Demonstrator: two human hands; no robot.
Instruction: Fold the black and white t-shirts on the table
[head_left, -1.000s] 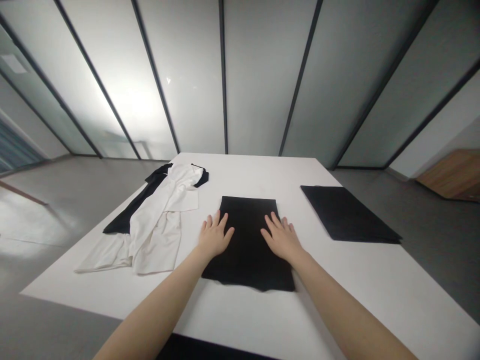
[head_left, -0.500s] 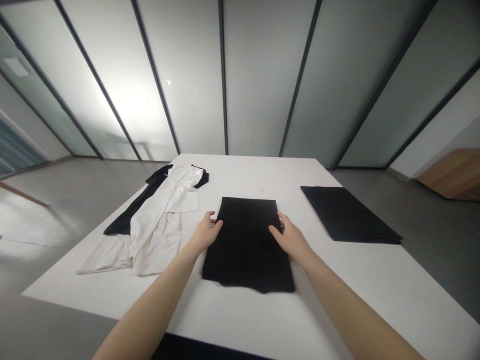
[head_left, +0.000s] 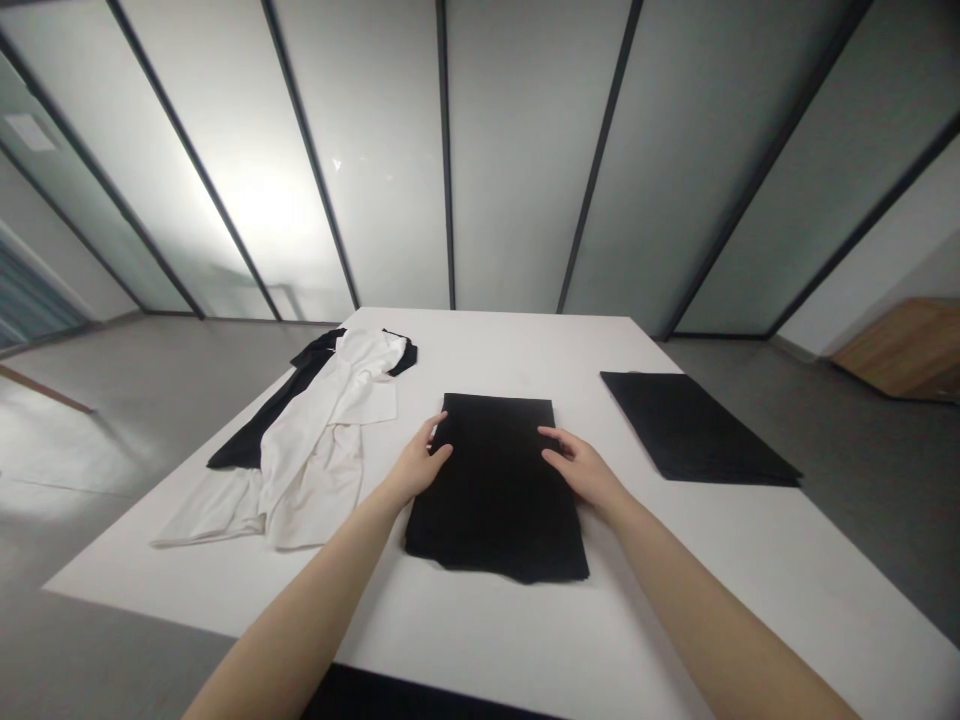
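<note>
Black folded garment (head_left: 495, 490) lay flat on a white table (head_left: 487, 640) — the open left hand (head_left: 416, 465) and open right hand (head_left: 581, 472) resting at its side edges, gripping nothing. Pressing unevenly or dragging could wrinkle the fabric or skew its folds.

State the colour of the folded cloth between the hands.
The folded cloth is solid black, shown best in the head view.
</note>
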